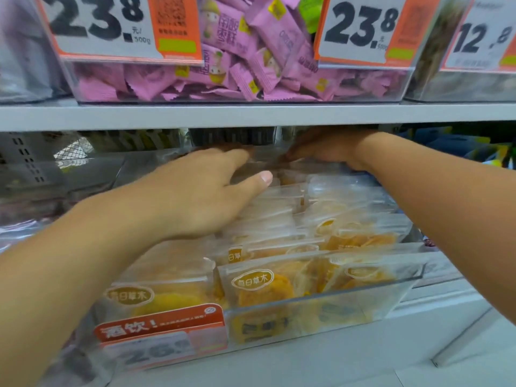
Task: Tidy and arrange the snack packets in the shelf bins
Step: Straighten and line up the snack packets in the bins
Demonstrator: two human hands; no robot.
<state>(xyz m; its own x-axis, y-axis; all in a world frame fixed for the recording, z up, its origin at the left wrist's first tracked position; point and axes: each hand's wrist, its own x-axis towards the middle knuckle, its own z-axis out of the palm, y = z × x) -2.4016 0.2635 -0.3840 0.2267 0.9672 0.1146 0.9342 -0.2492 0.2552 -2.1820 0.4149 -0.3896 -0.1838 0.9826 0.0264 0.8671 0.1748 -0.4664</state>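
Note:
A clear plastic bin on the lower shelf holds several see-through packets of yellow-orange snacks, standing in rows. My left hand lies flat on the packets at the back left, fingers straight and thumb out. My right hand reaches deep under the upper shelf and rests on the rearmost packets; its fingertips are blurred and partly hidden. Above, another clear bin is full of pink snack packets.
The grey edge of the upper shelf runs just above both hands. Price cards hang on the upper bins, and a red-orange label sits on the lower bin's front. More bins stand left and right.

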